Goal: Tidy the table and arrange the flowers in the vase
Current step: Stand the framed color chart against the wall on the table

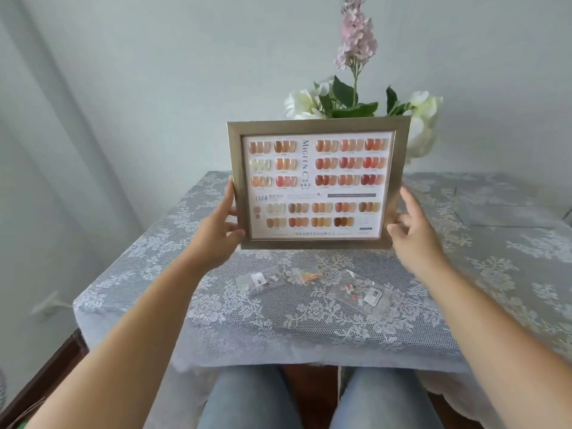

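Note:
I hold a gold picture frame (318, 184) upright above the table, its nail-colour chart facing me. My left hand (221, 224) grips its lower left edge. My right hand (411, 226) grips the lower right edge. Behind the frame stand white flowers (301, 103) and a tall pink flower stem (356, 35) with green leaves; the vase is hidden by the frame. More white blooms (425, 119) show past the frame's right side.
A lace cloth covers the table (278, 320). Three small clear plastic bags lie near the front: one (257, 281), one (305, 275), one (370, 294). A flat rectangular shape lies under the cloth at right (507, 209). My knees are under the table's edge.

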